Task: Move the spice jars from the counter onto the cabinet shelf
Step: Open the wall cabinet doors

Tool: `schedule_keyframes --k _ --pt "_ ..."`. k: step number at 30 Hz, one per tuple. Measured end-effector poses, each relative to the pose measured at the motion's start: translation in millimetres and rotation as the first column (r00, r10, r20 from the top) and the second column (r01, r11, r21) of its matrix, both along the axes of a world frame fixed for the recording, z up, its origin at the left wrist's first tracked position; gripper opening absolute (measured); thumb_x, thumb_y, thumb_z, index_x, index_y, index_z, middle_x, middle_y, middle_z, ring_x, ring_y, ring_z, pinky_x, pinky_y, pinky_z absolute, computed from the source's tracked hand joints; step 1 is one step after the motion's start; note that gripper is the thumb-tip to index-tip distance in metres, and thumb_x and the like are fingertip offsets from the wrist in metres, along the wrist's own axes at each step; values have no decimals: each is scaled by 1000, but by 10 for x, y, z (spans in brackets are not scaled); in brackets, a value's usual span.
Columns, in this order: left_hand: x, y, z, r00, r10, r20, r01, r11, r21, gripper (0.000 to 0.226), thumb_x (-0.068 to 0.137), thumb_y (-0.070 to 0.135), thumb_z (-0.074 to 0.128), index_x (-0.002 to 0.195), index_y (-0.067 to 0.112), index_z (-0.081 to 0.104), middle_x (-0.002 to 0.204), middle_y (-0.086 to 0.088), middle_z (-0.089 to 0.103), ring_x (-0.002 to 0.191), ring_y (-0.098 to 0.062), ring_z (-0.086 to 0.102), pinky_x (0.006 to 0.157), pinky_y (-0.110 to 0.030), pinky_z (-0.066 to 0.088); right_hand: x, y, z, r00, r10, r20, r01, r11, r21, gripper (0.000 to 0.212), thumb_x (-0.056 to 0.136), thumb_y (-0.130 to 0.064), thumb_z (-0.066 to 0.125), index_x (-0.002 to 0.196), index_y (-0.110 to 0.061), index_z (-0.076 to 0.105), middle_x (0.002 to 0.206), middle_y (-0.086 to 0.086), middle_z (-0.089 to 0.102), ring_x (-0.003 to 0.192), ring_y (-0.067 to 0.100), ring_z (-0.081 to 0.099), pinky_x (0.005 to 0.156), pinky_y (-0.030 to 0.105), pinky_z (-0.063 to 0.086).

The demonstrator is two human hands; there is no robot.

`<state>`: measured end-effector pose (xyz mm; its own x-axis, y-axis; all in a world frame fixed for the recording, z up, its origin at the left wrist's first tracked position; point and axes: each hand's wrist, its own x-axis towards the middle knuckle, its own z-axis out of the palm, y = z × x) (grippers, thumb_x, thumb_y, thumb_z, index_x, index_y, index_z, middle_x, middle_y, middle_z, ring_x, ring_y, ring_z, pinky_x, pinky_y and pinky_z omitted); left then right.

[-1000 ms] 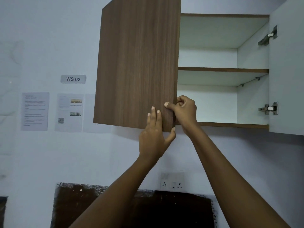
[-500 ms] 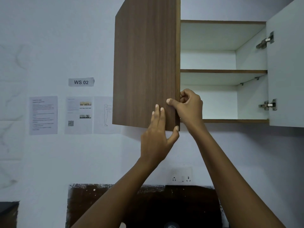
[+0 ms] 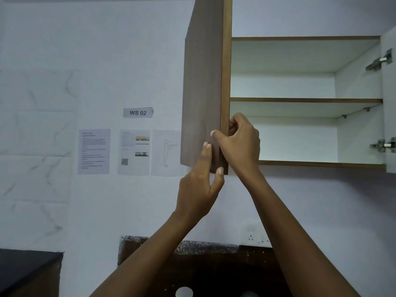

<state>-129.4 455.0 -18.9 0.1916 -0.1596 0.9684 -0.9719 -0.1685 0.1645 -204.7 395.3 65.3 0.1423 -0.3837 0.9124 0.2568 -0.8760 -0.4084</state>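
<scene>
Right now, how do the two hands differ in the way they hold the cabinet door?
The left hand lays straight fingers flat on the face of the brown cabinet door; the right hand curls its fingers round that door's free edge. The left hand sits lower than the right hand. Both touch the same door.

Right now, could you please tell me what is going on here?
A person holds the left door swung open: the right hand grips its free edge, the left hand presses flat on its face. The right door stands open. Neither hand holds a jar, and none shows on the shelf.
</scene>
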Motion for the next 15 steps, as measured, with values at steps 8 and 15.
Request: schedule_keyframes --k 8,15 --pt "184 535 -18 1000 31 -5 -31 999 -14 68 89 52 16 143 18 38 118 -2 67 90 -14 67 70 2 34 207 531 1 998 -56 2 56 995 -80 22 81 -27 63 81 -16 44 69 -7 47 56 9 46 52 17 38" --pt "337 829 -101 1000 7 -18 -9 993 -121 58 95 42 19 132 13 52 107 4 68 87 -2 62 73 -3 43 432 917 -4 994 -105 25 107 980 -166 20 82 -27 59 87 -13 47 81 2 58 67 20 56 63 32 51"
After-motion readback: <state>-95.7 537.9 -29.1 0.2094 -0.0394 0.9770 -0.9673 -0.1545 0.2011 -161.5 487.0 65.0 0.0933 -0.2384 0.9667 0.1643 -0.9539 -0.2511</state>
